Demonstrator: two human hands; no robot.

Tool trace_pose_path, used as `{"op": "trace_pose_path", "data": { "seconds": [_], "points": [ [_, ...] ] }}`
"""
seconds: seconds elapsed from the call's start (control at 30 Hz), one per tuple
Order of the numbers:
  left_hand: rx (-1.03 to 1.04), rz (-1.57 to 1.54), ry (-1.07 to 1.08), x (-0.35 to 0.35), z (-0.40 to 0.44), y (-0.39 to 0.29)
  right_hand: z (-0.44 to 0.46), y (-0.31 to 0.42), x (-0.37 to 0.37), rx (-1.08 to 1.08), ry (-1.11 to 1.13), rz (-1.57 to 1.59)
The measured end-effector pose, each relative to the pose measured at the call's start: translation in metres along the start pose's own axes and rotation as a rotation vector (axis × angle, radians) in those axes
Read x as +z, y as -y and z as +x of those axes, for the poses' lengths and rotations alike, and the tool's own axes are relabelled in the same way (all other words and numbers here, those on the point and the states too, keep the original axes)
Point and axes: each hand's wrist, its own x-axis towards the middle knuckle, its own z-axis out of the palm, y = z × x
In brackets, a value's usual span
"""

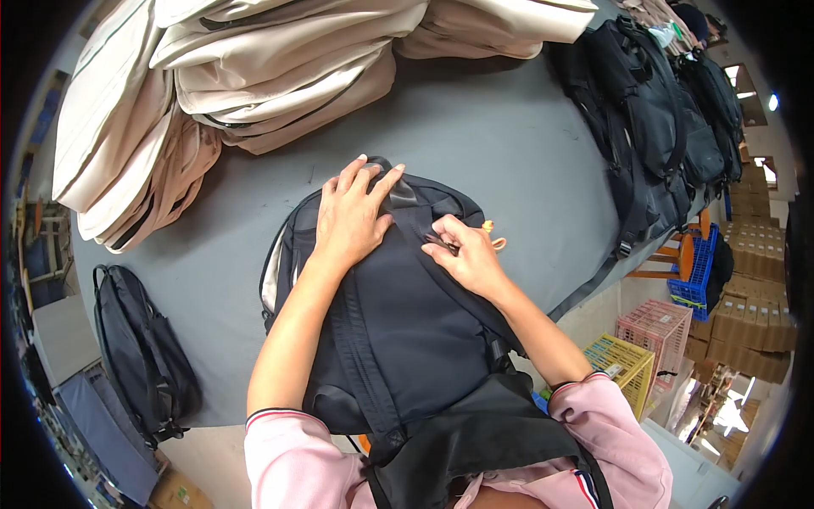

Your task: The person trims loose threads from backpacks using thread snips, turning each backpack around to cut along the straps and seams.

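Note:
A black backpack [415,314] lies on the grey table in front of me, its back panel and shoulder straps facing up. My left hand [352,216] rests flat on its upper part, fingers spread around the top handle [404,193]. To the right, my right hand [466,256] is closed on a small dark pointed tool, apparently thread snips [437,241], with the tip against the shoulder strap. A beige loop and an orange-yellow bit stick out behind that hand. Its fingers hide most of the tool.
Beige backpacks [280,76] are piled at the table's far left. Several black backpacks [649,110] lie along the right edge, and another black backpack [144,348] lies at the near left. Yellow [623,365] and pink crates [657,327] stand on the floor to the right, before stacked cartons [755,297].

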Motion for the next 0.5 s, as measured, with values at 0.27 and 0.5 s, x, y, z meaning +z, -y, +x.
{"op": "trace_pose_path", "data": {
  "seconds": [0.27,0.5],
  "points": [
    [-0.1,-0.084,0.153,-0.005,0.02,0.015,0.012,0.012,-0.021,0.004,-0.02,-0.028],
    [-0.24,-0.223,0.232,-0.024,0.028,0.012,0.042,0.017,-0.045,0.061,0.22,0.426]
  ]
}}
